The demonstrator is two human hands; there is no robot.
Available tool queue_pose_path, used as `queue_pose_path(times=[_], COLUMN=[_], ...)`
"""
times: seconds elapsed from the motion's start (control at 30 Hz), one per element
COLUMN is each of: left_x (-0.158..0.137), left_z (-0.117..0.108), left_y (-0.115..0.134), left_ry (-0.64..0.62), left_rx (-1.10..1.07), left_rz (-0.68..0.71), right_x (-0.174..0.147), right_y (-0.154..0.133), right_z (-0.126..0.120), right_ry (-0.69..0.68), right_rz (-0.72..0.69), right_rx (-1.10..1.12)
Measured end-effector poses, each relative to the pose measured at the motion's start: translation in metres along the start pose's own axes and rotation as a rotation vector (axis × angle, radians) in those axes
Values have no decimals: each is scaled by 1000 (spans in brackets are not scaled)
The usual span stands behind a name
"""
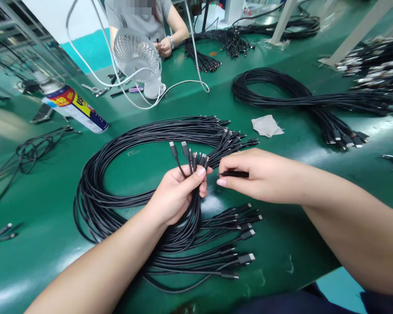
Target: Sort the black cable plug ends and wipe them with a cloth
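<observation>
My left hand is closed around a bunch of black USB cables, whose plugs stick up above the thumb with metal ends showing. Just to its right, my right hand pinches a slim black pointed tool, its tip towards the plugs but apart from them. The tool's exact kind is unclear. From the held bunch, the cables run into a large loose coil on the green table. More plugs lie fanned out below my left hand, and other cable ends rest behind it.
A spray can and a white fan with a looping white cord stand at the back left. A crumpled pale cloth lies beyond my right hand. Further cable bundles lie at the right. Across the table sits a person.
</observation>
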State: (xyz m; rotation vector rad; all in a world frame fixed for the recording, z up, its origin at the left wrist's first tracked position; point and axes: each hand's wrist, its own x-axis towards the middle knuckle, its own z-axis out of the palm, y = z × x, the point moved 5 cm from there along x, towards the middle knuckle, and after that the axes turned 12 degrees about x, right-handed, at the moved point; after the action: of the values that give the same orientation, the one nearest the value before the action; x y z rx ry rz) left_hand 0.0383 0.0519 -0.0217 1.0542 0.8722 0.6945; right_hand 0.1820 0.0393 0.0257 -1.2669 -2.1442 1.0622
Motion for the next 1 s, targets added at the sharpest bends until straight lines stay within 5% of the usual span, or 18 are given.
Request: queue_pose_path(times=[0.13,0.3,0.57,0.77,1.0], left_x=[0,-2,-1,-3,-4], left_z=[2,6,0,6,10], left_y=[-1,-3,-4,-2,-2], left_ry=[-7,-39,-20,-94,-151], left_rx=[13,35,-98,66,197], left_rz=[-20,-78,-124,-76,-47], right_x=[0,6,10,7,5], right_y=[3,-1,13,6,-6], right_z=[-6,-1,-9,-8,3], right_ry=[169,216,275,406,281], right_rz=[37,-53,-23,-4,-3], right_rx=[193,422,433,370,498])
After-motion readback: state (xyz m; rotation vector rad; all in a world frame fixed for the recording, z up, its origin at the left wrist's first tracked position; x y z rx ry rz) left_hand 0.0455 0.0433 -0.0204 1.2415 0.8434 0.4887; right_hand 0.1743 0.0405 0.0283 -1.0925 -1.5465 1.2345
